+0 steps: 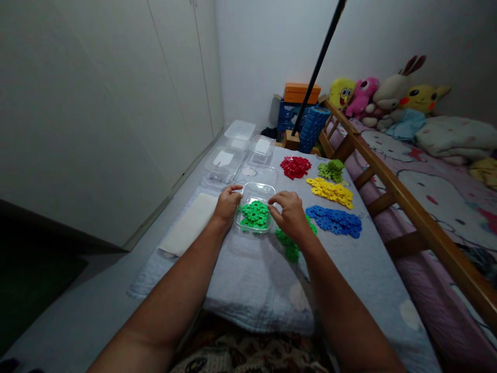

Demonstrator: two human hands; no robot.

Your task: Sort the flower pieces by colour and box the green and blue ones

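Left hand (228, 202) and right hand (289, 211) curl inward, flanking a clear tub (257, 190).

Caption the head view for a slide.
Left hand and right hand at a clear container of green pieces, near a blue pile.

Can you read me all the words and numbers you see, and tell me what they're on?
None are clear enough to read.
Blue box under the orange box: pale marks, maybe print, too blurred to read.
White patch seen at a clear container: a small dark mark, too small to make out.
Clear tub between the left hand and right hand: no writing I can see.
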